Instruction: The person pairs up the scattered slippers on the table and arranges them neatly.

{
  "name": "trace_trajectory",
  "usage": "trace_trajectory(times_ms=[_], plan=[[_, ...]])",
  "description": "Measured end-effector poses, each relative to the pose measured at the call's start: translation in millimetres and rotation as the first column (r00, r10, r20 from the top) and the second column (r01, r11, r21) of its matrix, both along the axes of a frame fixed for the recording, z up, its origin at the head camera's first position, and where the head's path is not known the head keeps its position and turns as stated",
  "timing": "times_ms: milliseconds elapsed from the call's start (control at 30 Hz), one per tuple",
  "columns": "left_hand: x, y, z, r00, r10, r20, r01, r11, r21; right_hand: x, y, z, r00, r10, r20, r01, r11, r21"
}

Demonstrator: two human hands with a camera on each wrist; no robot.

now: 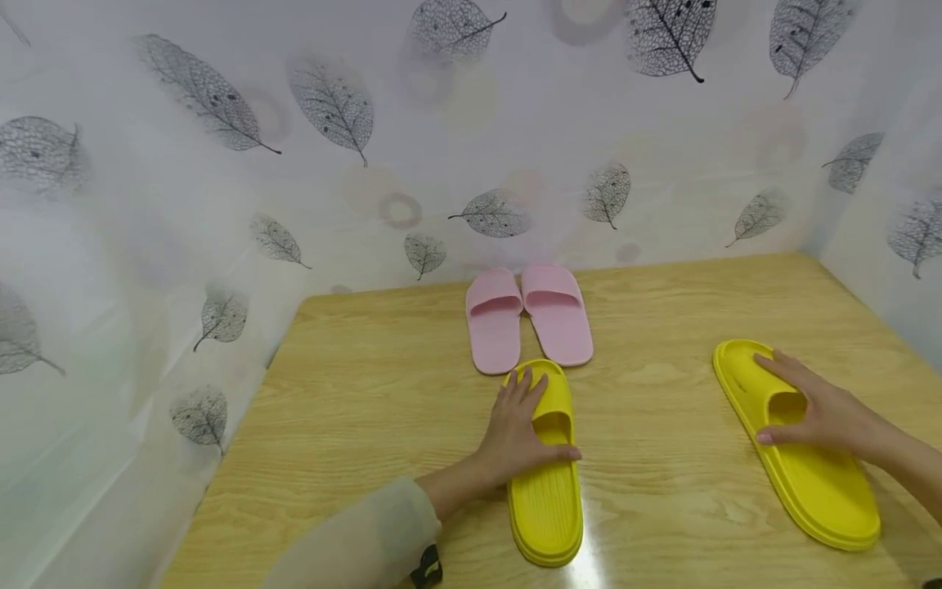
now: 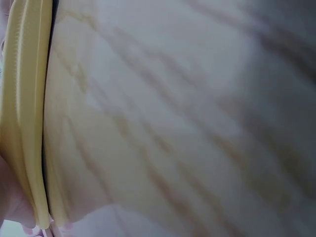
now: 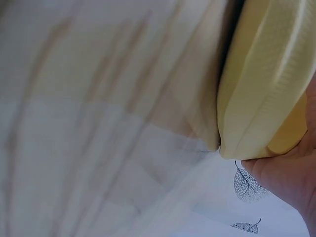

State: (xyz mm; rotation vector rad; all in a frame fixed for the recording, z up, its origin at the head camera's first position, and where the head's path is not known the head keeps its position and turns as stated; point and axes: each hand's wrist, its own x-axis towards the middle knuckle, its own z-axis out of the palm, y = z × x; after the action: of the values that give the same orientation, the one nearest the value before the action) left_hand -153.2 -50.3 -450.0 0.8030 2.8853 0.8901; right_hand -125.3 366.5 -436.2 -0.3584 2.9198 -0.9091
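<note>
In the head view, my left hand [image 1: 511, 442] grips a yellow slipper [image 1: 546, 515] in the middle of the table. Its fingers spread over the strap and the thumb reaches the right edge. At the right, my right hand [image 1: 827, 417] holds the other yellow slipper [image 1: 832, 499], thumb at its inner edge and fingers over the strap. This slipper is angled, toe to the upper left. A pair of pink slippers [image 1: 562, 331] stands side by side just beyond the left yellow one. Both wrist views show a yellow slipper's side edge close to the tabletop.
The wood-grain tabletop [image 1: 353, 393] stretches around the slippers. White sheeting printed with dark leaves [image 1: 338, 106] rises behind the table's back edge and along both sides. Light glares on the wood near the front.
</note>
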Motion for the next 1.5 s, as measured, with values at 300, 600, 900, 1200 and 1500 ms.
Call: trace_trajectory(times_ms=[300, 600, 900, 1200, 1500], plan=[[3.4, 2.0, 1.5, 1.0, -0.005, -0.02, 0.005, 1.0, -0.002, -0.9, -2.2, 1.8, 1.0, 0.007, 0.013, -0.007, 1.0, -0.014], [4.8, 4.6, 1.6, 1.0, -0.001, -0.021, 0.001, 1.0, -0.009, 0.1, -4.2, 1.4, 1.0, 0.0, 0.0, 0.0, 1.0, -0.001], [5.9, 8.6, -0.2, 1.0, -0.004, -0.022, 0.004, 1.0, -0.016, 0.2, -3.2, 1.5, 1.0, -0.006, 0.012, 0.006, 1.0, 0.005], [5.0, 12.0, 3.7, 1.0, -0.008, -0.007, 0.008, 1.0, -0.017, -1.2, -1.0, -1.0, 1.0, -0.005, -0.001, 0.005, 1.0, 0.002], [5.8, 15.7, 4.6, 1.0, -0.006, 0.018, 0.007, 0.998, -0.063, -1.5, -0.3, -1.4, 1.0, 0.004, -0.007, -0.004, 1.0, 0.0]])
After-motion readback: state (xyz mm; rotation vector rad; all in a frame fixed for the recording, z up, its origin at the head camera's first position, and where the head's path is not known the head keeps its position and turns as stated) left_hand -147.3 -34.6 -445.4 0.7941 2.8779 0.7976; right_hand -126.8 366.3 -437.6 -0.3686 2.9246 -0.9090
